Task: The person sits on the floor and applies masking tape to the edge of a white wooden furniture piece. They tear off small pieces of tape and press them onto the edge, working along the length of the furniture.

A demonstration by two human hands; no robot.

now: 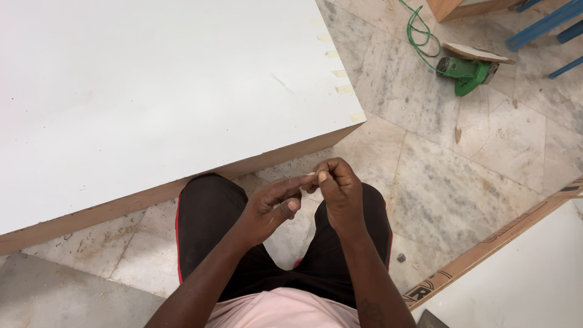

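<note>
Barely visible, tiny pale bit (pixel 312 174) betw. fingers (pixel 322 177); axis unclear.

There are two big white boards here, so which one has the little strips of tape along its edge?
The large white board at upper left, beyond the hands: pale tape strips line its right edge. The other white board, at lower right, shows none.

The person sits with both forearms bare, no sleeves reaching the wrists. The left hand (pixel 273 203) and the right hand (pixel 339 188) wear no gloves, rings or watch. Black trousers cover the legs, with a thin red stripe along the outer seams. A pale pink shirt shows at the waist.
</note>
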